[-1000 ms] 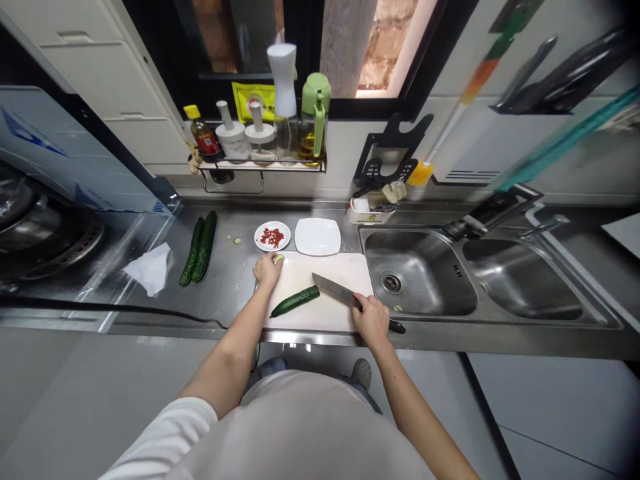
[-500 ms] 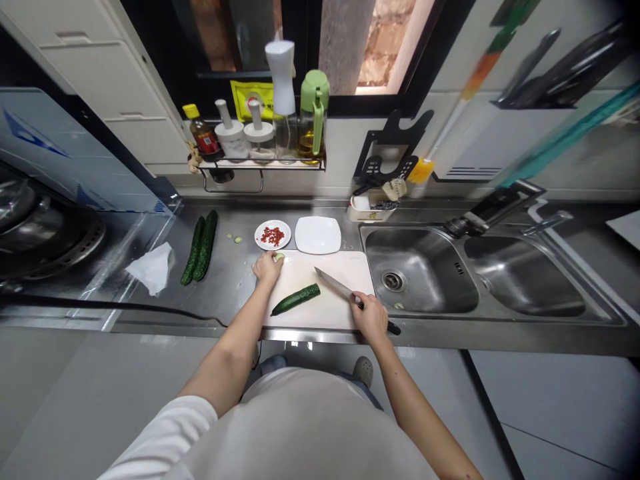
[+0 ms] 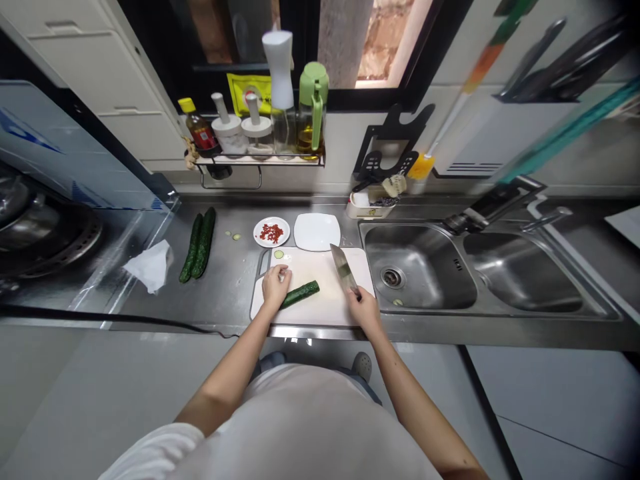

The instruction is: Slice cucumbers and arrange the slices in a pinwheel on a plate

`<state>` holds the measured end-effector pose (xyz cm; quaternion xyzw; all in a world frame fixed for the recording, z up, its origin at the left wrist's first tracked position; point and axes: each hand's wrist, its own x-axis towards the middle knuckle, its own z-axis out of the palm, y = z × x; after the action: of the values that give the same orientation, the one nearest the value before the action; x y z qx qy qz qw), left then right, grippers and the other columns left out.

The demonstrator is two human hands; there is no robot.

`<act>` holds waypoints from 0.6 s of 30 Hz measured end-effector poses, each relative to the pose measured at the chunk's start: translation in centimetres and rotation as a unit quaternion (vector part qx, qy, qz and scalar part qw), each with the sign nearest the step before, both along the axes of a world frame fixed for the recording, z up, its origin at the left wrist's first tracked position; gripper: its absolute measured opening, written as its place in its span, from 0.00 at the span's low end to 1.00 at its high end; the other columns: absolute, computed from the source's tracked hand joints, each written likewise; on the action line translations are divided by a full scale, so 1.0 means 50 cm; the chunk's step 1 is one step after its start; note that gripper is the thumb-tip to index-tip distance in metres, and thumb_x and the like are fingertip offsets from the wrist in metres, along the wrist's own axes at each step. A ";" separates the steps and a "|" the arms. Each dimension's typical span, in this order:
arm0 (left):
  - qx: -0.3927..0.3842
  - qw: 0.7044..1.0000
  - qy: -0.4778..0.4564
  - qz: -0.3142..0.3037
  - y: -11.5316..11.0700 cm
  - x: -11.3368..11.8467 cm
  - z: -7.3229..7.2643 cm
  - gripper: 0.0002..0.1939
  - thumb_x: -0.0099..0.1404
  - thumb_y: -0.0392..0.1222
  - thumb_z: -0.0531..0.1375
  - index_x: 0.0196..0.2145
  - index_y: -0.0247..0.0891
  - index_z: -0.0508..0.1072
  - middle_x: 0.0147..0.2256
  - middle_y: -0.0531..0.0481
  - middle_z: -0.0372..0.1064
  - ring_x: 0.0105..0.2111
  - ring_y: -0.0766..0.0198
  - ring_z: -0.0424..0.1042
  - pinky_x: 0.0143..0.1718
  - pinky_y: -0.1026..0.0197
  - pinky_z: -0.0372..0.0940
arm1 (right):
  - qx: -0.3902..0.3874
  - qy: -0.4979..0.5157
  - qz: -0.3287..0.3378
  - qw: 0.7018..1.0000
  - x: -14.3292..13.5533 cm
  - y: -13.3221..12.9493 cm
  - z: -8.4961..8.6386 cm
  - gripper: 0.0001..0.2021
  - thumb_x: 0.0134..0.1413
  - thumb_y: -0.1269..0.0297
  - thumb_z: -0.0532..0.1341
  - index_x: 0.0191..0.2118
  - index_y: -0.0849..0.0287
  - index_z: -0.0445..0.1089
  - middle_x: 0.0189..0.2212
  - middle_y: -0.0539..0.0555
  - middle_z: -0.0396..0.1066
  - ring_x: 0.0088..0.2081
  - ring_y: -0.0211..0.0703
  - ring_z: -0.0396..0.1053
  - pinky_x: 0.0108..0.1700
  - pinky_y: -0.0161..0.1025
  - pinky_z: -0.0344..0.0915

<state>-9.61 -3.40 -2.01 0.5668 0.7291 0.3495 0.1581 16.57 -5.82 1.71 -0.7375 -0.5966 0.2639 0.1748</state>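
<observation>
The white cutting board (image 3: 330,310) carries the work: across it the knife (image 3: 343,268) now points more steeply away, the right hand's (image 3: 365,309) fingers wrapped round its handle. The cucumber (image 3: 303,291) lies mid-board, its near-left end behind the left hand (image 3: 275,287), which has drawn back, fingers bent, grip unclear. The slice (image 3: 279,254) sits released in the far-left corner, apparently freeing that hand.

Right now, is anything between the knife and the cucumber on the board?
Nothing visible: between the knife in the right hand and the cucumber, only the cutting board shows. The left hand is by the cucumber's other end.
</observation>
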 end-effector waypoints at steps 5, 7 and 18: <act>0.053 0.987 0.052 -0.141 -0.049 0.036 0.011 0.09 0.67 0.44 0.57 0.38 0.41 0.75 0.38 0.47 0.72 0.40 0.60 0.70 0.45 0.57 0.63 | 0.002 0.019 0.041 0.999 -0.021 0.004 0.003 0.15 0.60 0.57 0.52 0.39 0.58 0.73 0.34 0.56 0.76 0.35 0.44 0.69 0.34 0.34 0.56; 0.057 0.980 0.077 -0.176 -0.060 0.049 0.015 0.09 0.67 0.44 0.57 0.38 0.41 0.76 0.38 0.46 0.72 0.41 0.60 0.69 0.46 0.56 0.62 | -0.001 0.017 0.063 0.998 -0.030 0.004 0.007 0.15 0.61 0.58 0.51 0.38 0.58 0.73 0.34 0.55 0.76 0.36 0.44 0.70 0.35 0.33 0.57; 0.051 0.954 0.130 -0.266 -0.052 0.071 -0.001 0.13 0.69 0.45 0.55 0.47 0.45 0.76 0.45 0.47 0.72 0.44 0.61 0.70 0.48 0.56 0.65 | -0.095 -0.142 0.151 0.974 -0.079 -0.009 0.062 0.19 0.67 0.59 0.47 0.47 0.62 0.71 0.41 0.61 0.76 0.43 0.48 0.72 0.40 0.36 0.58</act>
<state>-6.06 -5.99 -2.04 0.7882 0.5470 0.2550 0.1200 12.63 -6.25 4.80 -0.6818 -0.6923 0.2351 -0.0245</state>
